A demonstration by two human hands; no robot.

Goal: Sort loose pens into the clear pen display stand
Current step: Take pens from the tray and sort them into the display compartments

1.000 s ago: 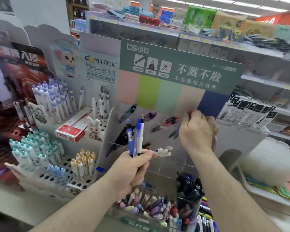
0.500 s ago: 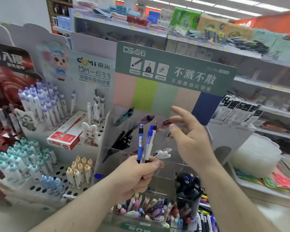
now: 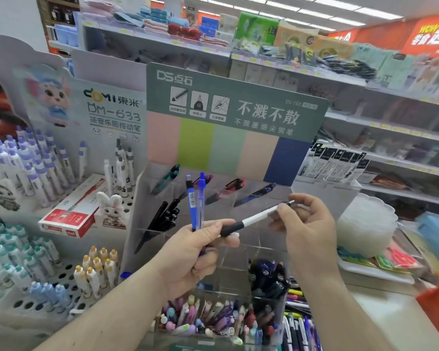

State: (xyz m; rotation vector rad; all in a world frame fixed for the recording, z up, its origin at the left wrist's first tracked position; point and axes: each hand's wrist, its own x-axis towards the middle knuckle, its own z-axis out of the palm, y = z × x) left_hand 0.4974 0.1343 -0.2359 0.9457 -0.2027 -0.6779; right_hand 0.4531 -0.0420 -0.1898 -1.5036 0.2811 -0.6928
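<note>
The clear pen display stand (image 3: 261, 198) rises in front of me under a green header card, with single pens in its upper slots and a bunch of black pens (image 3: 164, 219) in a left slot. My left hand (image 3: 198, 252) grips two blue pens (image 3: 195, 201) upright. A white pen with a black grip (image 3: 254, 219) lies slanted between my hands. My right hand (image 3: 304, 224) pinches its upper end, while its black grip end rests at my left fingers.
A white peg rack (image 3: 38, 304) of capped pens stands at left with a red box (image 3: 71, 211) on it. Clear tubs of mixed pens (image 3: 213, 317) sit below my hands. A white scalloped container (image 3: 365, 226) is at right. Store shelves fill the background.
My right hand left the stand's upper slot, came back toward me and took hold of the white pen out of my left hand's bundle. The left hand keeps the two blue pens.
</note>
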